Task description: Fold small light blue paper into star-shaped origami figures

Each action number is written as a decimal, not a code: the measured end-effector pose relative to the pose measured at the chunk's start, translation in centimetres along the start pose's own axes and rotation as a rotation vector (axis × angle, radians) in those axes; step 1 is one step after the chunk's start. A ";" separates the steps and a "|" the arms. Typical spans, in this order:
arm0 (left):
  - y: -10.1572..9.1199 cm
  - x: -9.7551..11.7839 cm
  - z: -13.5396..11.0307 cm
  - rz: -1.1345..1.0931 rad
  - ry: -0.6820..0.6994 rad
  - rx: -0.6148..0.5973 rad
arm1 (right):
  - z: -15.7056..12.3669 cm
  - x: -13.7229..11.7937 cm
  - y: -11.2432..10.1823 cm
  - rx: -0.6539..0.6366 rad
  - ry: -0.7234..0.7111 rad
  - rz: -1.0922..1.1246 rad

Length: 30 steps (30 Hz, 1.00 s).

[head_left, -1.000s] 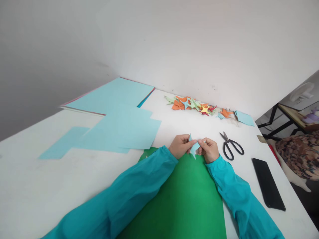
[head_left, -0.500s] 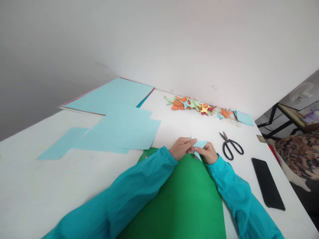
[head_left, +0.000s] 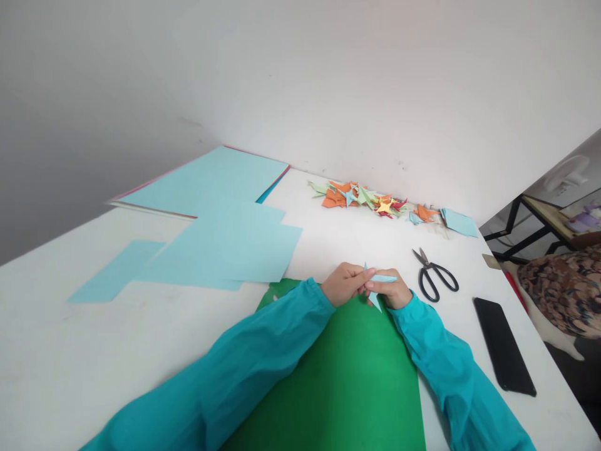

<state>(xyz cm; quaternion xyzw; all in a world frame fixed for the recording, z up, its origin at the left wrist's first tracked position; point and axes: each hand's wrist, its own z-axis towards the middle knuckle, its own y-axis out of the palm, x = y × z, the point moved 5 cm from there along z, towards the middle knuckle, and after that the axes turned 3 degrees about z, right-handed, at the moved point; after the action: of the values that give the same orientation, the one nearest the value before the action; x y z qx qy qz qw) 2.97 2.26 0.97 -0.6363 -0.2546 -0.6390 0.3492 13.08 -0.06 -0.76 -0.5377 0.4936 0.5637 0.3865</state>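
Observation:
A small folded piece of light blue paper (head_left: pixel 375 300) is pinched between both my hands, above the far end of a green sheet (head_left: pixel 347 376). My left hand (head_left: pixel 345 284) grips it from the left, thumb on top, with one thin point sticking up past the thumb. My right hand (head_left: pixel 395 289) pinches it from the right, and its thumb lies across the paper. Another point hangs down between the hands. Fingers hide the middle of the folded paper.
Black-handled scissors (head_left: pixel 432 274) and a black phone (head_left: pixel 503 344) lie to the right. Folded paper shapes (head_left: pixel 364 195) line the wall, beside a stack of blue squares (head_left: pixel 460 222). Large light blue sheets (head_left: pixel 225 247) cover the left. A patterned cloth (head_left: pixel 563 288) is beyond the right edge.
The folded paper has tilted, so its broad face shows less and its lower point shows more. Both hands have come slightly closer together and a little nearer to me.

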 end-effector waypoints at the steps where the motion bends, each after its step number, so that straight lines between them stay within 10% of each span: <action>1: 0.0 -0.1 0.0 -0.001 -0.020 0.011 | 0.0 0.0 0.0 0.003 -0.007 0.007; 30: -0.6 -1.4 0.6 -0.247 -0.083 0.075 | 0.6 0.4 -1.5 0.453 -0.104 0.252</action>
<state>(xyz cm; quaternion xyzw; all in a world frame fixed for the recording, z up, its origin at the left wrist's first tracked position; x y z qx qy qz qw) 2.81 3.27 -0.34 -0.6125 -0.3691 -0.6403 0.2805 14.37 0.84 -1.43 -0.3420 0.6499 0.5094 0.4485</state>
